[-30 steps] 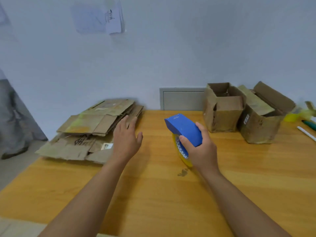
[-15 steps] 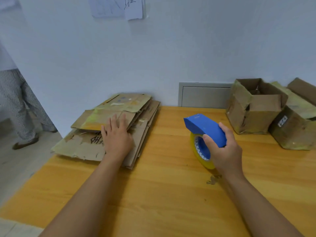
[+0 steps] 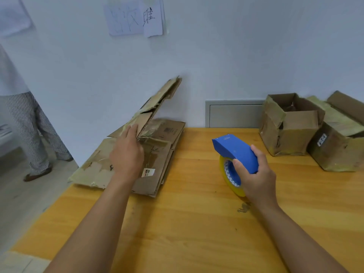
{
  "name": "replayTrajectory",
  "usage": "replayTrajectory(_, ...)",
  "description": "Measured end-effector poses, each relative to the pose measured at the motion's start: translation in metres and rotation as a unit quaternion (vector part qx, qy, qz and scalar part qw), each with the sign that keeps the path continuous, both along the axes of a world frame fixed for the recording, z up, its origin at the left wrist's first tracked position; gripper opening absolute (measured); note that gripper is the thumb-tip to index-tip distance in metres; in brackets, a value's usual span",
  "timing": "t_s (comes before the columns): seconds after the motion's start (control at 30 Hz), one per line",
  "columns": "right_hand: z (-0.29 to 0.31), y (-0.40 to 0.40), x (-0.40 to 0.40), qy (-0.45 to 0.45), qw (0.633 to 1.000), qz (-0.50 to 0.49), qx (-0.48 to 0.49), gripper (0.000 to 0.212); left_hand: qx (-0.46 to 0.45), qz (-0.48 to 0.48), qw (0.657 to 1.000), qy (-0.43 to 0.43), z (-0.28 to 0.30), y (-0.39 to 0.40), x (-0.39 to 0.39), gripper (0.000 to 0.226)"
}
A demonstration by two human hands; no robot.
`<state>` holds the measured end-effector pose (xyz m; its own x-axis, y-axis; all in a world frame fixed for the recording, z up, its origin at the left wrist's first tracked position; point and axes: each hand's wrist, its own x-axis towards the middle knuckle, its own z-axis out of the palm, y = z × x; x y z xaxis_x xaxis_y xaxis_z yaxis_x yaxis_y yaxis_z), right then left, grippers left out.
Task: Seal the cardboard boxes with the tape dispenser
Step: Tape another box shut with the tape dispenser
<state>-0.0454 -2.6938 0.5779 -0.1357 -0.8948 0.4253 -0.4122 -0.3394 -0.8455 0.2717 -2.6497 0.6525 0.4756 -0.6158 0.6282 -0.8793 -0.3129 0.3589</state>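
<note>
Your left hand (image 3: 126, 156) pinches the top flattened box (image 3: 155, 107), tilting its far end up off the stack (image 3: 157, 152) at the tabletop's (image 3: 197, 223) left edge, while your right hand (image 3: 256, 174) grips the tape dispenser (image 3: 235, 152) just right of it, nose pointing left toward the cardboard.

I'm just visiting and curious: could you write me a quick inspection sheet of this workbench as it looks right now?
Surface: wooden table, a dark stain near the right wrist.
Job's things: blue tape dispenser with yellow tape; flattened cardboard stack, top flattened box tilted up; two open boxes at right.
Clutter: nothing seen.
Hands: left hand grips the raised box; right hand holds the dispenser.
Cables: nothing seen.
Surroundings: white wall, paper notes, another person's legs at left.
</note>
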Motion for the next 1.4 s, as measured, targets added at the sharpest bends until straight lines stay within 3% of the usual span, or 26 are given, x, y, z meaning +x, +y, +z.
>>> replayTrajectory(0.13,0.008,0.003,-0.003,0.012,1.000,0.019,0.014,0.069,-0.054,-0.036,0.998,0.016,0.026,0.014,-0.025,0.047)
replayTrajectory(0.33,0.013,0.021,-0.030,0.163,0.987,-0.010,-0.016,0.067,-0.094,-0.079,0.992,0.010,0.047,0.023,-0.064,0.045)
replayTrajectory(0.6,0.009,0.045,-0.098,0.402,0.911,-0.077,-0.043,0.062,-0.120,-0.149,0.981,0.020,0.058,0.047,-0.129,0.039)
replayTrajectory(0.87,-0.010,0.086,-0.146,0.465,0.879,-0.105,0.015,0.063,-0.107,-0.179,0.978,0.019,0.044,0.085,-0.183,0.041)
replayTrajectory(1.07,-0.005,0.097,-0.146,0.497,0.862,-0.055,0.081,0.062,-0.068,-0.269,0.957,0.089,0.050,0.109,-0.181,0.019)
replayTrajectory(1.17,0.028,0.091,-0.138,0.425,0.901,-0.034,0.079,0.064,-0.050,-0.308,0.940,0.142,0.064,0.118,-0.170,0.007)
replayTrajectory(1.27,0.077,0.082,-0.125,0.158,0.987,0.003,0.003,0.076,-0.054,-0.361,0.910,0.195,0.081,0.125,-0.158,0.011)
replayTrajectory(1.33,0.106,0.074,-0.118,-0.032,0.999,0.032,-0.023,0.084,-0.040,-0.407,0.881,0.239,0.091,0.129,-0.147,0.013)
replayTrajectory(1.4,0.125,0.067,-0.111,-0.121,0.990,0.066,-0.012,0.087,-0.021,-0.443,0.852,0.279,0.094,0.129,-0.134,0.007)
